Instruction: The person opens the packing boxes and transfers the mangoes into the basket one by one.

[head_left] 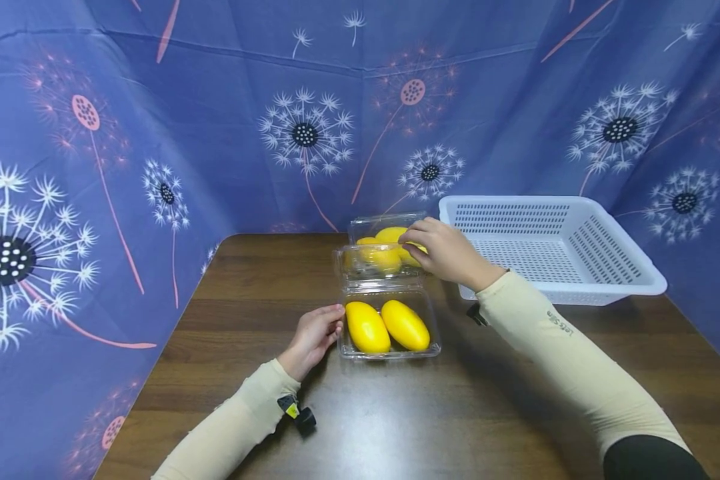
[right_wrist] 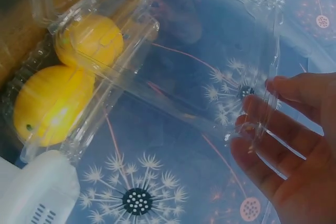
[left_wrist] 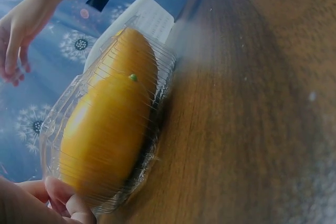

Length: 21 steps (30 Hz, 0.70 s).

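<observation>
Clear box (head_left: 390, 355), two yellow mangoes (head_left: 368, 327) inside

Two clear containers stand one behind the other: a near container (head_left: 390, 355) and a far container (head_left: 390, 217). The near one holds two yellow fruits (head_left: 368, 328); the far one shows at least two more (head_left: 390, 233) — the exact number is hidden by a clear lid (head_left: 341, 268) and the right grip (head_left: 447, 250). There is one white basket (head_left: 636, 273) and one table (head_left: 240, 300). Grips number two, the left grip (head_left: 315, 337) being the other, with two pale sleeves (head_left: 234, 420) and two dark wrist devices (head_left: 303, 420). Across one blue cloth (head_left: 216, 133), six dark-centred dandelions (head_left: 305, 135) show plainly — plus four pink-centred ones (head_left: 413, 92).
</observation>
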### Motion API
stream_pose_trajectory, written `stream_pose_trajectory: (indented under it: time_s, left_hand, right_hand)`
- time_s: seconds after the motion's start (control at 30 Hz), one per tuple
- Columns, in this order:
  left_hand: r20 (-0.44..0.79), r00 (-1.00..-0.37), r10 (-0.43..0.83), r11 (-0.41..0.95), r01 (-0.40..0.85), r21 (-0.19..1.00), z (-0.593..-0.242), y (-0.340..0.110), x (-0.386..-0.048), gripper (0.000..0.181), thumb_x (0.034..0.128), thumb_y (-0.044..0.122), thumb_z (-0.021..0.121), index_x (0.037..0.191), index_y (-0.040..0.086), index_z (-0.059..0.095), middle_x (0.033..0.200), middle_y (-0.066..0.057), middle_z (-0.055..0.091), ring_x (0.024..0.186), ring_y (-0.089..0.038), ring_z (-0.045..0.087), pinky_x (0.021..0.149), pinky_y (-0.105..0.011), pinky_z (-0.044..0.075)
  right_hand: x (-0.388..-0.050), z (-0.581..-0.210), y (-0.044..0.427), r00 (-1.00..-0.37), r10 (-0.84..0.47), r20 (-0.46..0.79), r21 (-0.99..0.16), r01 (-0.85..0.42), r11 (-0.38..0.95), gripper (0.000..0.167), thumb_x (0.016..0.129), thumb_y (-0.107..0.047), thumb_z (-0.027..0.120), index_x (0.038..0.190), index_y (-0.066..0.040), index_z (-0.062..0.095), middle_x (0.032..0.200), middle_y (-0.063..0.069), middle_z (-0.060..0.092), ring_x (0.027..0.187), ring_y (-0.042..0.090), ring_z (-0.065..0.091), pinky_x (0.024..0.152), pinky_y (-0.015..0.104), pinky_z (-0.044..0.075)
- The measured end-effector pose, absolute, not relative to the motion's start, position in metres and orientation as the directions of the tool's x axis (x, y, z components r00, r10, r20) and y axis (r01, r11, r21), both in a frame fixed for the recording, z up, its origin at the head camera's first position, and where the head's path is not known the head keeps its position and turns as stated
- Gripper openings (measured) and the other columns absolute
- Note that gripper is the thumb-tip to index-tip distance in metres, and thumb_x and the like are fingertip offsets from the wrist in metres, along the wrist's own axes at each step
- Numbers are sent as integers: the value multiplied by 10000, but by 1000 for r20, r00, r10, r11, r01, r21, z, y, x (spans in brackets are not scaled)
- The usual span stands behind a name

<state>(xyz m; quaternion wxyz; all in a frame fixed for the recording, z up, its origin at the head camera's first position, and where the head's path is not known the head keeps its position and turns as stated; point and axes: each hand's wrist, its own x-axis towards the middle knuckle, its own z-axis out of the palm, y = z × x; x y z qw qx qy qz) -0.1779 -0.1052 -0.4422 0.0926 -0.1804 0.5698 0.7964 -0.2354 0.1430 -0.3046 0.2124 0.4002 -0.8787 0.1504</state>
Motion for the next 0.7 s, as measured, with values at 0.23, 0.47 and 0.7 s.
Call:
stream_pose_trajectory:
  time_s: [0.23, 0.47, 0.7]
  left_hand:
    - [-394, -917, -58, -330, -355, 875, -442, -106, -178, 276, 933, 33, 594, 1179, -91, 579, 724, 33, 582, 582, -35, 492, 522, -115, 455]
    - [-405, -912, -56, -309, -370, 876, -440, -107, -177, 292, 929, 50, 609, 1188, -83, 580, 719, 32, 579, 579, -45, 495, 528, -122, 463]
    - [-410, -911, -46, -317, -376, 871, -439, -105, -176, 284, 937, 34, 585, 1193, -86, 564, 735, 30, 577, 595, -53, 500, 542, -127, 467]
  right_hand:
    - [-249, -300, 136, -635, -639, 434, -118, -743, 658, 134, 906, -74, 658, 1019, -42, 722, 1010, 118, 711, 965, 303, 643, 865, 452, 547]
    - [-264, -303, 136, -704, -609, 365, -142, -689, 711, 226, 933, -115, 631, 1141, -50, 694, 1089, 143, 691, 1000, 321, 627, 865, 470, 540]
    - [-278, -306, 135, -783, -566, 259, -179, -615, 768, 338, 955, -223, 616, 1263, -84, 634, 1205, 157, 648, 1111, 343, 580, 967, 509, 492]
